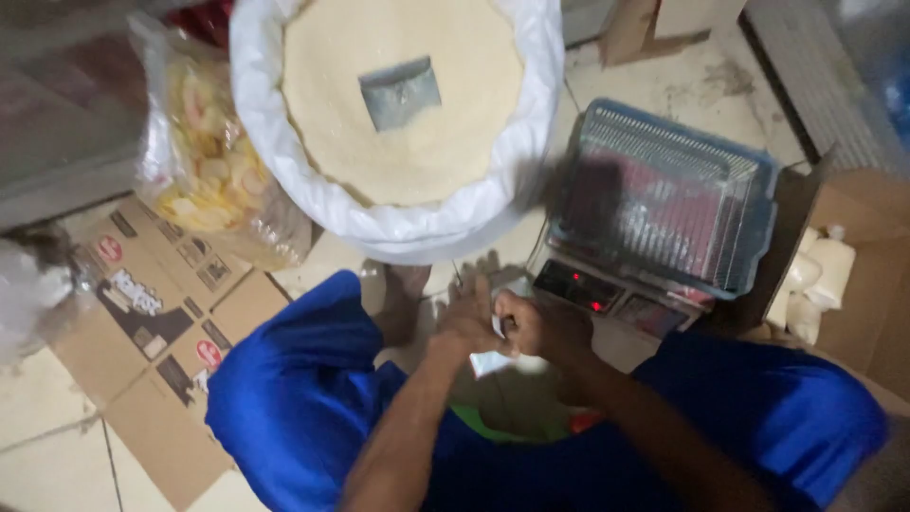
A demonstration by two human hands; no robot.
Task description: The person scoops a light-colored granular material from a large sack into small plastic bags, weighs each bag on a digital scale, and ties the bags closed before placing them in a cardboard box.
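Between the knees, low over the floor (57,417), both hands meet on one small clear plastic bag (488,360): the left hand (469,318) has its fingers spread flat against the bag, and the right hand (531,322) is closed, pinching the bag's top edge. Blur hides the finer grip.

Just ahead of the hands stands one big white sack (398,223), its mouth rolled open, full of pale grain with one grey metal scoop (400,92) lying on top. To its right sits one scale (645,228) with a blue-rimmed wire tray and a red lit display facing the person; its near edge is just beside the right hand.

Left of the sack leans one clear bag of yellow crackers (213,171). Under it lies one flattened brown cardboard box (161,313) bearing red round labels and dark printed panels. At the far right an open cardboard box (867,275) holds several small pale filled packets (820,270); I count about four.

Open tiled floor shows only at the lower left and behind the scale
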